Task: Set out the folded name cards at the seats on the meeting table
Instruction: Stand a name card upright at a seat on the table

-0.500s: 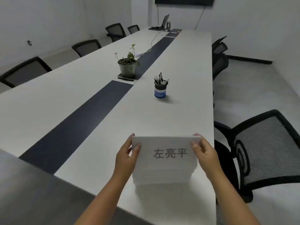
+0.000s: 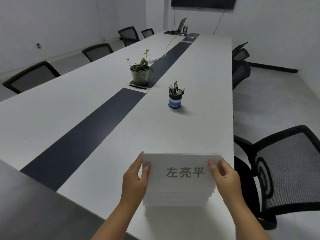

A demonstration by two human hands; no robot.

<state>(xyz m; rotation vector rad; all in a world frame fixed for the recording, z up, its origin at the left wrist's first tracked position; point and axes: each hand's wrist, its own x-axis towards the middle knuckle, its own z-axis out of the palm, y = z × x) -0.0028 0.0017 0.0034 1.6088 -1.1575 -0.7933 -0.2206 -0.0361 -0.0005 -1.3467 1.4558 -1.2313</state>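
Note:
A stack of white folded name cards sits near the front right corner of the long white meeting table. The top card shows three dark printed characters. My left hand grips the stack's left edge, thumb on the top card. My right hand grips the right edge the same way. A black mesh chair stands at the nearest seat on the right.
A blue pen cup full of pens stands mid-table, and a potted plant sits on the dark centre strip. Several black chairs line the left side and the right side. A laptop sits at the far end.
Both hands keep their hold on the stack. The view has shifted slightly; the cards sit in the same spot.

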